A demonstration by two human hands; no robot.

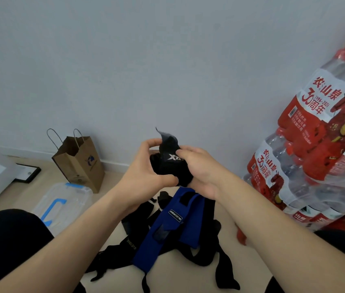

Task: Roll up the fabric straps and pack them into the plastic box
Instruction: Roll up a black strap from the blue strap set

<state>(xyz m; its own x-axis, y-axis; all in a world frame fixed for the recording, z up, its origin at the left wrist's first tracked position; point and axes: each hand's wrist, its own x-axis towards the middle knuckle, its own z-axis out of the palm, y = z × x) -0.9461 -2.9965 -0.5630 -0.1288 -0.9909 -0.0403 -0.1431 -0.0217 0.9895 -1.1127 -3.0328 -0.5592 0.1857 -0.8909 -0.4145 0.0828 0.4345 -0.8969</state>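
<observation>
Lying nearest me on the pale floor (188, 280), between my dark-trousered legs: a loose heap of black straps (116, 250) with a blue strap (167, 225) draped across the top, label facing up. Above the heap, both hands are raised and meet on one partly rolled black strap (167, 163) with white "XT" lettering. Left hand (144, 168): fingers over the top, thumb under, curled tight on the roll's left side. Right hand (199, 172): fingers wrapped over the right side, partly covering the lettering. A free end of this strap sticks up above the hands. Left of my forearm, the clear plastic box (70, 199) with blue latches sits on the floor; contents not discernible. Behind it, a brown paper bag (80, 163) stands near the wall (125, 60). Far right: stacked packs of bottled water (315, 144), red labels.
</observation>
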